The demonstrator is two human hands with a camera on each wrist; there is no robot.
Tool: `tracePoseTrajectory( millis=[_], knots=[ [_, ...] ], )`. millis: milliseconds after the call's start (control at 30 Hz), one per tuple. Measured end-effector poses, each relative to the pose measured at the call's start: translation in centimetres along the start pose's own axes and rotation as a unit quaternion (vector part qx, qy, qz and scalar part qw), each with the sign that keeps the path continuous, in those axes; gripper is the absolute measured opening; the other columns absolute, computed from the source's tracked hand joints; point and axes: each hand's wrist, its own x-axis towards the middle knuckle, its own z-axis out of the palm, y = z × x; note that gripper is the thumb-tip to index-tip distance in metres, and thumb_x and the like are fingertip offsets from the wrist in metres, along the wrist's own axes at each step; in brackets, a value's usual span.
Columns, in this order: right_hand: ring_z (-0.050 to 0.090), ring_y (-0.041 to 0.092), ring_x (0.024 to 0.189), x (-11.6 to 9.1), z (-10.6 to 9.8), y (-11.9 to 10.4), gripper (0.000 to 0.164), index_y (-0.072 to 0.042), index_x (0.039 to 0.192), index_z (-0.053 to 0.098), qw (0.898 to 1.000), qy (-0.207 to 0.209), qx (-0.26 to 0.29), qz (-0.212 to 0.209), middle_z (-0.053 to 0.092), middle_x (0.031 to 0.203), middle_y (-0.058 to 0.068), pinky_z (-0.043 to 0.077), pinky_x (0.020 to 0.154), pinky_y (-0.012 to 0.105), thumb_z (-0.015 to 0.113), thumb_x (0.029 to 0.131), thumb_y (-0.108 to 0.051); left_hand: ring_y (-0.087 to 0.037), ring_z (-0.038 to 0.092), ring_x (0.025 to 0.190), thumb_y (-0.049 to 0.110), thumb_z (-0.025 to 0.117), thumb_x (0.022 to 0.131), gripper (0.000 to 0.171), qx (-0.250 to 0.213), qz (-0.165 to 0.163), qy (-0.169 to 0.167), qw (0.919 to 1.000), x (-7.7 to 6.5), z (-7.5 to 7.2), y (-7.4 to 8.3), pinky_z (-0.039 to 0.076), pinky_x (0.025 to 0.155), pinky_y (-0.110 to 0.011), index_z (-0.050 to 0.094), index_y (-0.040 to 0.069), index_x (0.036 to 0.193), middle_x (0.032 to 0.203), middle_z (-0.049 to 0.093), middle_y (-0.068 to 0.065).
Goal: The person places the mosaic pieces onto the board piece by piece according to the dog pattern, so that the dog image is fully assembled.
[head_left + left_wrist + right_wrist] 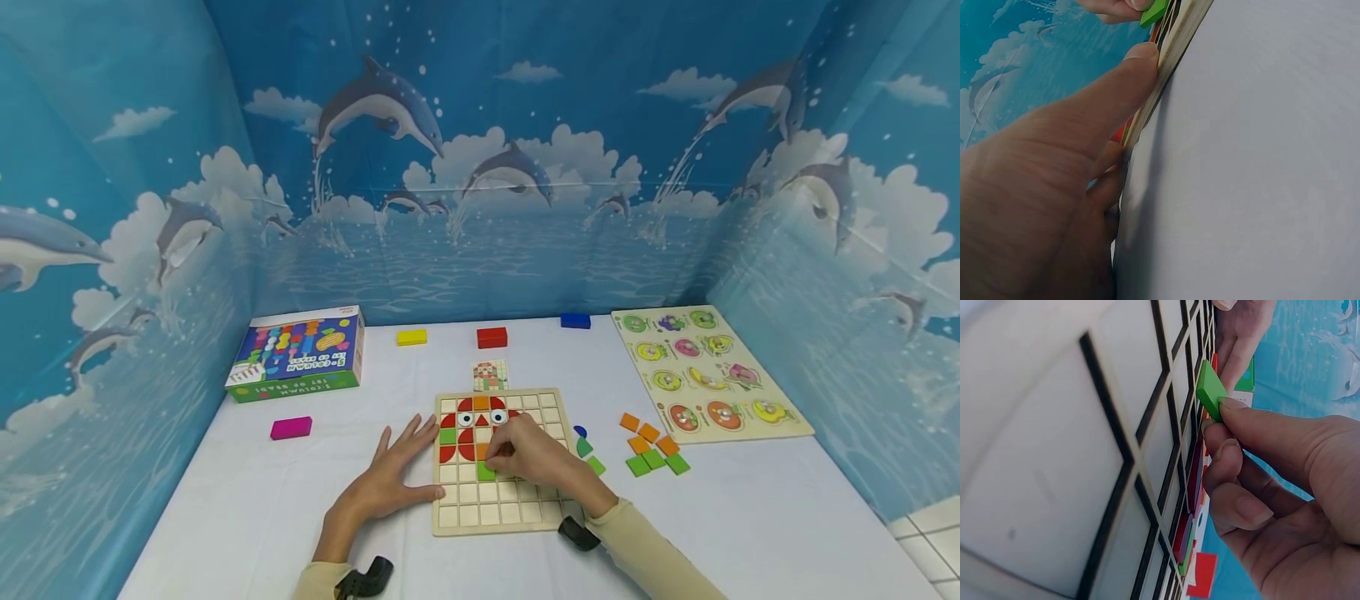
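My right hand (534, 452) pinches a green square tile (1211, 390) between thumb and fingers, tilted at the surface of the wooden grid board (510, 512). In the head view this tile overlaps a cell just below an orange tile (482, 451). My left hand (393, 479) lies at the board's left side with fingers spread. Its thumb (1138, 62) touches the board's edge. Red, orange, green and white eye-patterned pieces fill part of the upper grid; my right hand hides some of them. A small pattern card (491, 375) lies just behind the board.
Right of the board lie a blue piece (580, 431), green pieces (584, 447) and several orange (648, 432) and green squares (655, 459). Farther right is a fruit puzzle board (701, 367). A bead box (296, 350) and magenta (291, 428), yellow (412, 337), red (492, 337) and blue blocks (575, 321) stand around.
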Motion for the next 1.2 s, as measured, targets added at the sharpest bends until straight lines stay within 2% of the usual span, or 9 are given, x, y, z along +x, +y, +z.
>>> tracePoseTrajectory(
  millis=[333, 400, 500, 633, 733, 967, 1200],
  knots=[
    [0.062, 0.001, 0.071, -0.2, -0.2, 0.1, 0.012, -0.009, 0.082, 0.084, 1.000, 0.013, -0.018, -0.005, 0.075, 0.078, -0.007, 0.057, 0.065, 0.020, 0.086, 0.090, 0.000, -0.027, 0.005, 0.169, 0.047, 0.088, 0.089, 0.100, -0.003, -0.002, 0.002, 1.0000, -0.1, 0.0, 0.1, -0.013, 0.133, -0.059, 0.037, 0.019, 0.170, 0.180, 0.023, 0.003],
    [0.063, 0.001, 0.074, -0.3, -0.9, 0.4, 0.011, -0.009, 0.083, 0.085, 1.000, 0.020, -0.024, -0.005, 0.076, 0.080, -0.007, 0.057, 0.070, 0.021, 0.087, 0.089, 0.000, -0.026, 0.005, 0.169, 0.047, 0.088, 0.089, 0.100, -0.004, -0.003, 0.003, 1.0000, -0.1, 0.0, 0.1, -0.013, 0.133, -0.058, 0.037, 0.020, 0.170, 0.180, 0.023, 0.003],
    [0.063, 0.004, 0.074, -0.8, -2.5, 0.9, 0.009, -0.007, 0.086, 0.085, 0.999, 0.022, -0.029, -0.005, 0.076, 0.081, -0.004, 0.057, 0.069, 0.022, 0.087, 0.088, 0.001, -0.026, 0.005, 0.169, 0.047, 0.089, 0.088, 0.101, -0.003, -0.003, 0.005, 1.0000, -0.1, 0.1, 0.1, -0.014, 0.134, -0.058, 0.037, 0.020, 0.170, 0.180, 0.023, 0.003],
    [0.060, 0.007, 0.072, -1.6, -4.7, 1.7, 0.009, -0.004, 0.090, 0.085, 1.000, 0.003, -0.022, 0.004, 0.077, 0.084, 0.001, 0.056, 0.063, 0.022, 0.086, 0.087, 0.005, -0.027, 0.005, 0.169, 0.046, 0.089, 0.088, 0.101, -0.004, -0.002, 0.005, 1.0000, -0.1, 0.1, 0.2, -0.014, 0.133, -0.058, 0.037, 0.019, 0.170, 0.180, 0.023, 0.003],
    [0.058, 0.008, 0.072, -1.7, -5.4, 2.1, 0.012, -0.004, 0.091, 0.086, 1.000, -0.008, -0.022, 0.011, 0.077, 0.086, 0.001, 0.055, 0.063, 0.022, 0.086, 0.086, 0.006, -0.026, 0.005, 0.169, 0.047, 0.089, 0.087, 0.101, 0.001, -0.008, 0.004, 1.0000, -0.2, 0.0, 0.1, -0.014, 0.134, -0.058, 0.037, 0.021, 0.170, 0.180, 0.023, 0.004],
    [0.058, 0.004, 0.069, -1.5, -5.0, 2.8, 0.010, -0.005, 0.090, 0.085, 0.999, -0.023, -0.029, 0.008, 0.075, 0.082, -0.002, 0.056, 0.061, 0.021, 0.089, 0.085, 0.002, -0.025, 0.005, 0.169, 0.047, 0.090, 0.087, 0.101, 0.002, -0.007, 0.006, 0.9999, -0.1, -0.1, -0.1, -0.014, 0.134, -0.057, 0.037, 0.022, 0.170, 0.180, 0.023, 0.005],
    [0.058, 0.003, 0.066, -1.7, -4.4, 3.1, 0.010, -0.007, 0.087, 0.082, 0.999, -0.013, -0.032, 0.027, 0.071, 0.075, -0.005, 0.056, 0.060, 0.022, 0.090, 0.085, -0.002, -0.026, 0.005, 0.169, 0.047, 0.089, 0.088, 0.101, -0.001, 0.000, 0.002, 1.0000, -0.1, 0.1, 0.0, -0.014, 0.133, -0.058, 0.036, 0.020, 0.170, 0.180, 0.023, 0.004]
  ],
)
